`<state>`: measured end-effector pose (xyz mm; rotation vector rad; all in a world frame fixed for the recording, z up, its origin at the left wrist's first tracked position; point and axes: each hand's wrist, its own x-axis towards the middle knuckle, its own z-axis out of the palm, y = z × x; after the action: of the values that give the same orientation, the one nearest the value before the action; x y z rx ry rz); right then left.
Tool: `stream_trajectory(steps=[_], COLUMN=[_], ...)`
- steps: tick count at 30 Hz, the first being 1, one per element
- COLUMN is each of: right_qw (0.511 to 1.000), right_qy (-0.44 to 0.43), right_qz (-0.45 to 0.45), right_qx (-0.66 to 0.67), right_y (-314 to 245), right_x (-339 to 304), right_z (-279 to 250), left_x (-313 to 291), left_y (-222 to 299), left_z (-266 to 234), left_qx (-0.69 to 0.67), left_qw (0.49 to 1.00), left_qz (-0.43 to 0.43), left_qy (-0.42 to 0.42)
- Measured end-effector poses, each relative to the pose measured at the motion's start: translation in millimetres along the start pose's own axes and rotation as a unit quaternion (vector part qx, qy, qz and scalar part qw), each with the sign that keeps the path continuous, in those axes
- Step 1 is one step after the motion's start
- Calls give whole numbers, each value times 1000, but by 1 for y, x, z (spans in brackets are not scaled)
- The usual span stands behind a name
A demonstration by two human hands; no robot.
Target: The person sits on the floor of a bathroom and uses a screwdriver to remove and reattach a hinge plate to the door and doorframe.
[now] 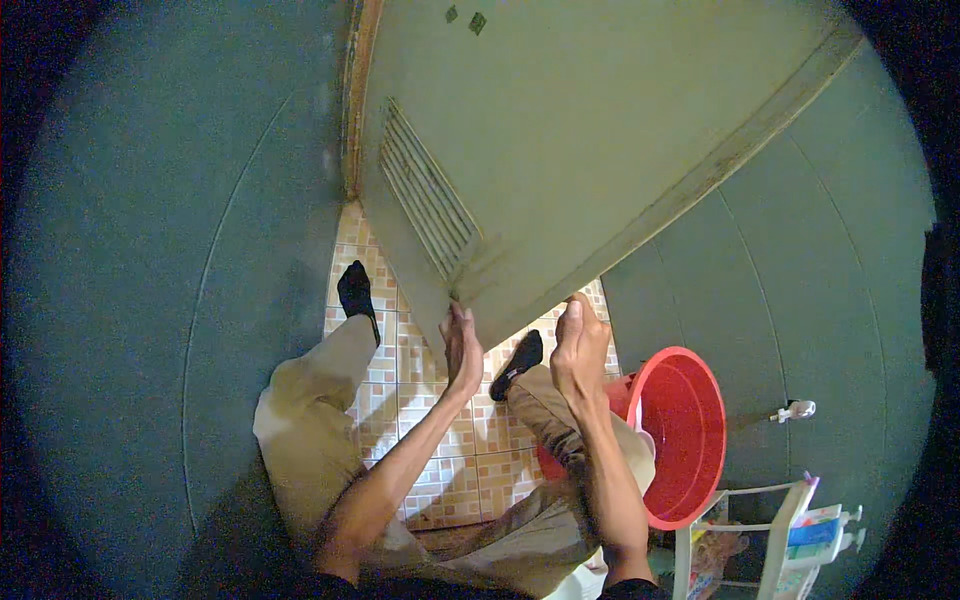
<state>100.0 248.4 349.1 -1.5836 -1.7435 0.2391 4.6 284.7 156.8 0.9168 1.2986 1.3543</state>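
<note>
A pale green door with a slatted vent fills the upper middle, tilted across the view. My left hand reaches up to its face, fingers stretched out, the tips touching just below the vent's lower corner, where the surface has dark smudges. Whether something small lies under those fingertips I cannot make out. My right hand is closed at the door's long edge, thumb uppermost, with the curled fingers partly hidden. Both forearms come up from the lower edge between my bent knees.
A red plastic tub stands beside my right knee. A white rack with bottles and packets is at lower right, below a wall tap. Dark green walls close in both sides; the floor is patterned tile. A worn wooden frame borders the door.
</note>
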Motion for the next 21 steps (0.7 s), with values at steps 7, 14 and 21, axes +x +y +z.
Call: stream_trajectory(steps=[7,14,21], right_qw=[1000,1000,1000], right_qy=[-5,4,5], right_qz=[12,-9,5], right_qx=[14,-1,-1], right_y=[4,7,6], right_x=[-3,-4,-2], right_z=[0,0,0], left_x=[-28,-42,-23], left_y=[91,110,58], left_z=[-4,3,-2], left_qx=[73,82,96], left_qw=[960,921,962], left_qz=[268,379,255], left_qy=[-25,-50,-28])
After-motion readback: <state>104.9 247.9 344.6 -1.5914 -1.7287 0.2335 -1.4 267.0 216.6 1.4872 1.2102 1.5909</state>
